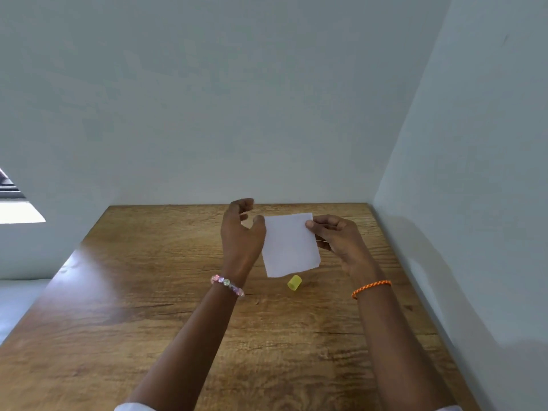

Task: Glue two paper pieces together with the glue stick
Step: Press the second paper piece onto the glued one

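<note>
A brown table fills the corner, and above its far end the right hand pinches the right edge of a white paper between thumb and fingers. The left hand is beside the paper's left edge with its fingers curled loosely and holding nothing. A small yellow cap lies just below the paper; the glue looks done or near it, so next the person likely needs to press the sheets flat.

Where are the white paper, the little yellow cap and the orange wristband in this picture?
white paper [290, 247]: head view, middle of the sheet.
yellow cap [294, 283]: head view, its side, lying on the table.
orange wristband [371, 287]: head view, the braid across the wrist.
</note>
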